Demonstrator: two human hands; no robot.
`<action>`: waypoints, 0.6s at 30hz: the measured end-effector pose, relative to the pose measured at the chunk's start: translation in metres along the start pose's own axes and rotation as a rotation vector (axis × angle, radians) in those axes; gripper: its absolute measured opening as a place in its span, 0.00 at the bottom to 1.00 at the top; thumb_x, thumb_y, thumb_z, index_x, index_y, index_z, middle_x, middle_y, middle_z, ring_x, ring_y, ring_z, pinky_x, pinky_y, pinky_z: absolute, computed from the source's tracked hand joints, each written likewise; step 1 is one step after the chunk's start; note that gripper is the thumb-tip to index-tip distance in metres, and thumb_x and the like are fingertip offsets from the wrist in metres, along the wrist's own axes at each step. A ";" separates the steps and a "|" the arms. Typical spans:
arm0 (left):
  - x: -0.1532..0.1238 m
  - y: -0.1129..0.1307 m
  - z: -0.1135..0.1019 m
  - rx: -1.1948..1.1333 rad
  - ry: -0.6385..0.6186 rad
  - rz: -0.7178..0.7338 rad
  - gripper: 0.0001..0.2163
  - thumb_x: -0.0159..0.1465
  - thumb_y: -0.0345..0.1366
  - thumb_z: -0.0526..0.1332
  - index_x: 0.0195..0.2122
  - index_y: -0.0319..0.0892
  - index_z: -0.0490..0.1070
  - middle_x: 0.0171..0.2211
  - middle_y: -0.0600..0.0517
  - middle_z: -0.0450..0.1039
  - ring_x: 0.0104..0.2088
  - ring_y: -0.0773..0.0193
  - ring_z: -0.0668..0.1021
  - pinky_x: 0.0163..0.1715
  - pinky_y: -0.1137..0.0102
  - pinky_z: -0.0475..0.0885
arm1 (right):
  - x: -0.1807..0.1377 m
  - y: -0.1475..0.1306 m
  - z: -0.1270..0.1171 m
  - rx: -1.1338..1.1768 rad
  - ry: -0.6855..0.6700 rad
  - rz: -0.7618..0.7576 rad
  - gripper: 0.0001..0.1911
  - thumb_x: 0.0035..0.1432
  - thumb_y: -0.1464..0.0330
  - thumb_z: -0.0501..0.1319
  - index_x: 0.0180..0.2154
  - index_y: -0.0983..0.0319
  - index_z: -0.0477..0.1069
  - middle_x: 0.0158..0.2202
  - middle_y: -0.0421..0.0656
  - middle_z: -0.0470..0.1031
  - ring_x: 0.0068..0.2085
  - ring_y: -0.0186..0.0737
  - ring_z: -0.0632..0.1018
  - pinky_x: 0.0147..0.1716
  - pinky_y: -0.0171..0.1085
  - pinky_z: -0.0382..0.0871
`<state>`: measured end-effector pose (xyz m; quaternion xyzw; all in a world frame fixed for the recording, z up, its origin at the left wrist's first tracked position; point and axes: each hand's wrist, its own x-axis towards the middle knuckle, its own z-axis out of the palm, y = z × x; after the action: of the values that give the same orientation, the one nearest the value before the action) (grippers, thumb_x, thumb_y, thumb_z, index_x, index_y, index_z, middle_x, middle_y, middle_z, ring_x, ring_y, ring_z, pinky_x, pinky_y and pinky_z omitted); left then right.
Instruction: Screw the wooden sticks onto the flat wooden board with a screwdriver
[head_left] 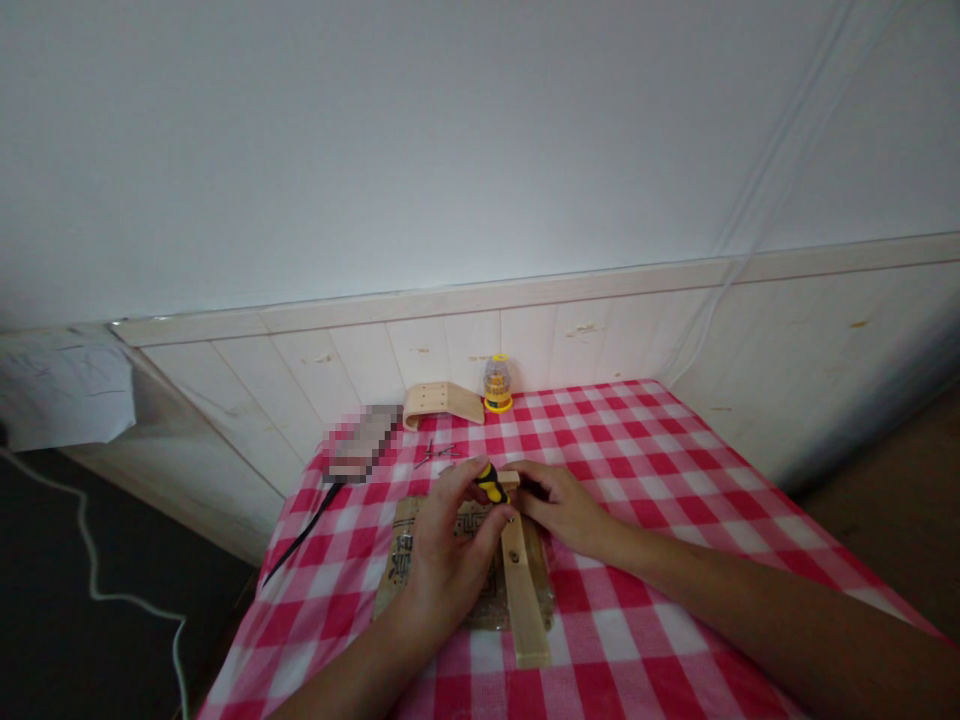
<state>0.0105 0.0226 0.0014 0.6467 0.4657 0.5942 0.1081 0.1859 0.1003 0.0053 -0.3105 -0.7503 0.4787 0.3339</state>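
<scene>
"Two hands meet over the middle of the bench in the head view. What covers it?"

"Red-and-white checked cloth, right up to the wall. The left hand is wrapped round a yellow-and-black screwdriver, with its fingers closed on the handle."

"And the other?"

"The right hand lies just beside it, its fingers curled at the far end of a pale wooden slat. I cannot tell whether it grips anything. The screwdriver sits between both hands, above that end of the slat."

"What is under the slat?"

"A flat printed board resting on the cloth. The slat runs across it towards the near edge."

"Anything at the back?"

"A curved wooden piece and a yellow holder with a clear dome, both near the wall. A few small metal parts lie between them and the hands. At the left corner there is a blurred grey object, with a black cable hanging off the edge."

"And the room?"

"Pale wooden panelling low down, plain white wall above, and thin cords running down it. A sheet of paper is at the left. A white cable trails over the dark floor."
</scene>
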 end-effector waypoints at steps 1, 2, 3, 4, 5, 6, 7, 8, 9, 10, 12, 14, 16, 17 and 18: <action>-0.001 0.000 0.000 -0.008 -0.005 -0.008 0.23 0.65 0.33 0.67 0.60 0.50 0.67 0.51 0.48 0.76 0.46 0.60 0.81 0.46 0.64 0.80 | 0.000 0.000 0.000 -0.002 0.001 -0.001 0.10 0.63 0.69 0.61 0.44 0.61 0.78 0.39 0.44 0.83 0.41 0.45 0.81 0.41 0.40 0.74; -0.001 -0.001 0.000 -0.018 -0.009 -0.015 0.23 0.65 0.33 0.67 0.60 0.50 0.67 0.52 0.47 0.76 0.47 0.59 0.81 0.47 0.63 0.80 | 0.000 0.000 0.000 -0.004 0.001 -0.002 0.10 0.62 0.69 0.61 0.44 0.62 0.78 0.39 0.44 0.83 0.40 0.45 0.81 0.40 0.40 0.73; -0.002 -0.003 0.000 -0.029 -0.012 -0.021 0.23 0.65 0.33 0.67 0.60 0.51 0.67 0.53 0.47 0.76 0.48 0.58 0.81 0.48 0.63 0.80 | 0.000 0.000 0.000 -0.006 0.000 -0.001 0.10 0.63 0.69 0.61 0.43 0.62 0.78 0.39 0.45 0.82 0.40 0.45 0.81 0.40 0.40 0.73; -0.003 -0.004 0.001 -0.039 -0.014 -0.027 0.23 0.65 0.33 0.67 0.60 0.51 0.67 0.53 0.47 0.76 0.49 0.58 0.81 0.49 0.63 0.79 | 0.000 -0.001 0.000 -0.009 0.001 0.001 0.10 0.63 0.69 0.61 0.43 0.62 0.78 0.38 0.45 0.82 0.39 0.44 0.81 0.39 0.39 0.73; -0.003 -0.006 0.001 -0.047 -0.017 -0.032 0.23 0.66 0.33 0.67 0.61 0.51 0.67 0.54 0.47 0.76 0.50 0.58 0.81 0.49 0.62 0.79 | 0.000 -0.001 0.000 -0.012 0.002 0.004 0.09 0.63 0.69 0.61 0.43 0.62 0.78 0.38 0.44 0.82 0.39 0.44 0.81 0.38 0.39 0.73; -0.004 -0.007 0.001 -0.051 -0.021 -0.036 0.23 0.66 0.33 0.67 0.61 0.51 0.67 0.54 0.47 0.76 0.50 0.57 0.81 0.50 0.61 0.79 | 0.000 -0.001 0.000 -0.016 0.004 0.007 0.09 0.63 0.69 0.61 0.42 0.62 0.79 0.38 0.44 0.82 0.39 0.44 0.81 0.38 0.39 0.73; -0.004 -0.008 0.001 -0.053 -0.024 -0.040 0.23 0.66 0.33 0.67 0.61 0.51 0.67 0.54 0.47 0.76 0.50 0.57 0.81 0.51 0.61 0.79 | 0.000 -0.001 0.000 -0.017 0.007 0.009 0.09 0.62 0.69 0.61 0.42 0.62 0.79 0.37 0.44 0.82 0.38 0.44 0.81 0.38 0.39 0.73; -0.005 -0.009 0.001 -0.053 -0.027 -0.042 0.23 0.66 0.33 0.66 0.61 0.51 0.67 0.54 0.47 0.76 0.50 0.57 0.81 0.51 0.61 0.79 | 0.000 -0.001 0.000 -0.016 0.007 0.012 0.09 0.62 0.69 0.61 0.42 0.62 0.79 0.37 0.44 0.82 0.38 0.44 0.81 0.38 0.39 0.73; -0.005 -0.009 0.001 -0.051 -0.029 -0.043 0.23 0.66 0.33 0.66 0.62 0.51 0.67 0.54 0.46 0.76 0.50 0.57 0.81 0.51 0.60 0.79 | 0.000 -0.001 0.000 -0.012 0.007 0.011 0.09 0.62 0.69 0.61 0.43 0.62 0.79 0.38 0.44 0.82 0.39 0.44 0.81 0.38 0.39 0.73; -0.004 -0.008 0.001 -0.048 -0.030 -0.044 0.23 0.66 0.32 0.66 0.62 0.51 0.66 0.54 0.46 0.76 0.50 0.57 0.81 0.51 0.60 0.79 | 0.000 -0.002 0.000 -0.004 0.005 0.009 0.10 0.62 0.69 0.61 0.43 0.62 0.79 0.38 0.44 0.83 0.39 0.44 0.81 0.39 0.39 0.73; -0.004 -0.006 0.001 -0.040 -0.029 -0.043 0.24 0.66 0.32 0.66 0.63 0.51 0.66 0.55 0.46 0.76 0.50 0.57 0.81 0.50 0.61 0.80 | 0.000 -0.002 0.000 0.006 -0.002 0.004 0.10 0.62 0.69 0.61 0.44 0.62 0.79 0.39 0.45 0.83 0.40 0.44 0.81 0.39 0.39 0.73; -0.003 -0.003 0.000 -0.031 -0.029 -0.045 0.24 0.66 0.33 0.66 0.63 0.51 0.65 0.55 0.46 0.76 0.50 0.56 0.81 0.50 0.60 0.80 | 0.000 -0.002 0.000 0.006 -0.002 -0.001 0.10 0.63 0.69 0.61 0.44 0.62 0.79 0.39 0.45 0.83 0.40 0.44 0.81 0.39 0.39 0.73; -0.002 -0.002 -0.001 -0.027 -0.040 -0.049 0.25 0.66 0.33 0.65 0.64 0.51 0.65 0.54 0.46 0.76 0.50 0.56 0.81 0.50 0.60 0.80 | 0.000 -0.002 0.000 -0.005 0.004 -0.004 0.11 0.63 0.68 0.61 0.44 0.62 0.79 0.39 0.45 0.83 0.40 0.44 0.81 0.39 0.39 0.74; -0.002 -0.001 -0.001 -0.028 -0.047 -0.051 0.25 0.66 0.33 0.65 0.64 0.51 0.65 0.53 0.46 0.77 0.50 0.56 0.81 0.50 0.59 0.80 | 0.000 -0.002 0.000 -0.012 0.007 -0.006 0.11 0.62 0.69 0.61 0.44 0.62 0.79 0.39 0.44 0.83 0.40 0.44 0.81 0.39 0.39 0.74; -0.002 -0.001 -0.001 -0.031 -0.051 -0.052 0.25 0.66 0.33 0.65 0.64 0.51 0.65 0.53 0.46 0.77 0.50 0.56 0.81 0.50 0.59 0.80 | 0.000 -0.002 0.000 -0.016 0.011 -0.008 0.11 0.62 0.69 0.61 0.44 0.62 0.79 0.39 0.45 0.83 0.40 0.45 0.81 0.40 0.40 0.74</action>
<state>0.0095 0.0212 -0.0003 0.6477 0.4702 0.5816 0.1456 0.1857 0.1000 0.0074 -0.3128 -0.7536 0.4694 0.3375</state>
